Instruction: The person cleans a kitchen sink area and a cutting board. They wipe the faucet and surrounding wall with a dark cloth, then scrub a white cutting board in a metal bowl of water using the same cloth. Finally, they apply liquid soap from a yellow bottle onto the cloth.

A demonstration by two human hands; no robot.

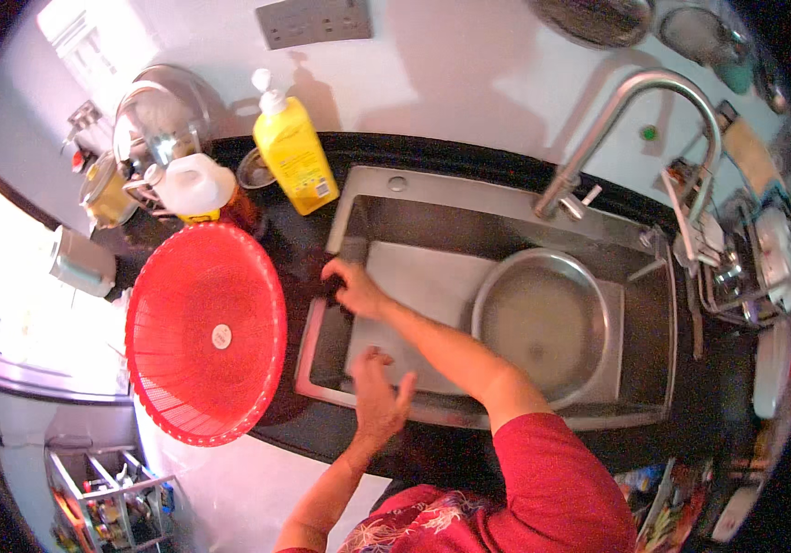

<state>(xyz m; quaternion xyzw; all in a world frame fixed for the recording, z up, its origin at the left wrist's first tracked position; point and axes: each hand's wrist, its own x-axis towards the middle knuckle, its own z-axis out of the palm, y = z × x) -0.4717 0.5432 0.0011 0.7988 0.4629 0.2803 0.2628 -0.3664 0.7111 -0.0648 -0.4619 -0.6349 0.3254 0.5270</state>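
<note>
The L hand (380, 396) is over the near left part of the sink (469, 195), w/ fingers spread and thumb apart from them; I see nothing held in it. The R hand (357, 290) is stretched across, farther from the body than the L one, at the left side of the same sink. Its fingers are bent next to a small dark thing (333, 285); whether they pinch it or only touch it, I cannot tell, bc the shape is too dark. The R arm has a red sleeve (557, 479).

The sink is set in a black counter (300, 253). In its right half is a round steel basin (543, 253) w/ cloudy liquid (543, 323) inside, apart from both hands. The tap (598, 124) stands behind the sink, toward the right, and its spout bends over to the right.

On the L side, just beside the sink, is a big red basket (160, 332), open side up, w/ a round white sticker (221, 336) inside. Behind it are a whitish jug (194, 184) and, nearer the sink, a yellow pump bottle (294, 157), approx. upright.
</note>
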